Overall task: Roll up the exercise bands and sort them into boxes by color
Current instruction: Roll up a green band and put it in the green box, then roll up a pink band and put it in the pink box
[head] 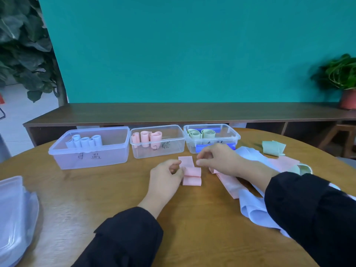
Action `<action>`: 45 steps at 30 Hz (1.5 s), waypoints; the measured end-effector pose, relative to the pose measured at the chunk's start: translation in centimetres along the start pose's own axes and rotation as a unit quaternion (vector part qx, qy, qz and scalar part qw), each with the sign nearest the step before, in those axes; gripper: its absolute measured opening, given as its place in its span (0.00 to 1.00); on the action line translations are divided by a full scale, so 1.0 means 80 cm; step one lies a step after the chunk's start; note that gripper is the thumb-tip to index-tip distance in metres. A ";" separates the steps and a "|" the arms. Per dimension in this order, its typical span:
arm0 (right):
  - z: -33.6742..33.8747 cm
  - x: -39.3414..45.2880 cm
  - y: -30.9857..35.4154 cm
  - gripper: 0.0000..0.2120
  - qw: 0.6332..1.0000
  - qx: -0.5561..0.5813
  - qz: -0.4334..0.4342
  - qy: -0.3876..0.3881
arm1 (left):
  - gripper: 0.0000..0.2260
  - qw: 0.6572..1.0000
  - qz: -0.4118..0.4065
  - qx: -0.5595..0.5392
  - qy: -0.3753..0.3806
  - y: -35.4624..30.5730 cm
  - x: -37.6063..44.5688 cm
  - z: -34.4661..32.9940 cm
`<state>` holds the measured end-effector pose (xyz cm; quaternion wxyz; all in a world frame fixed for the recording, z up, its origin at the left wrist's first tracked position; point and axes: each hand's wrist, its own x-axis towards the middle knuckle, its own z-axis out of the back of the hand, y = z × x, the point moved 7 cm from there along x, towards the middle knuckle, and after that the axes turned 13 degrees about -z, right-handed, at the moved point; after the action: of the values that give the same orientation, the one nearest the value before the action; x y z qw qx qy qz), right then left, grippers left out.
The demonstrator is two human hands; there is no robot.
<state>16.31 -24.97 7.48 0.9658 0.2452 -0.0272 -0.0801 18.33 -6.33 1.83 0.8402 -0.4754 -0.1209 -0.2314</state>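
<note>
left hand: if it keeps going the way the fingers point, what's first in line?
Left hand points up-right; its fingers already pinch the pink band. Beyond that, probably the right hand, then the green-band box; depth is unclear.

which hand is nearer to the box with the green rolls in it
Right. The right hand sits just in front of the box with the green rolls, overlapping its front wall in view. The left hand is further left, at the pink band.
</note>
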 end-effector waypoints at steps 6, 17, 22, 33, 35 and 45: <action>-0.039 -0.019 -0.009 0.14 1.000 -0.028 -0.002 0.008 | 0.13 0.998 0.025 -0.021 0.046 -0.005 -0.006 -0.002; -0.016 -0.072 0.037 0.10 0.989 0.133 0.060 -0.008 | 0.10 0.977 0.056 -0.188 -0.081 -0.035 -0.062 0.062; -0.021 -0.121 0.085 0.22 0.960 0.262 0.093 0.022 | 0.07 0.955 0.013 -0.249 -0.162 -0.065 -0.103 0.110; -0.083 -0.158 0.093 0.14 0.923 0.381 0.054 -0.007 | 0.09 0.949 0.021 -0.264 -0.170 -0.038 -0.159 0.122; -0.086 -0.158 0.096 0.19 0.930 0.362 0.065 0.016 | 0.08 0.948 0.033 -0.259 -0.180 -0.028 -0.157 0.122; -0.059 -0.159 0.105 0.04 0.896 0.430 0.110 -0.010 | 0.04 0.960 -0.011 -0.233 -0.154 -0.042 -0.136 0.137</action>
<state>5.39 -13.35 7.14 0.7688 0.6308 -0.0955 0.0439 7.45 4.52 5.39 0.6746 -0.6867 -0.1965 -0.1863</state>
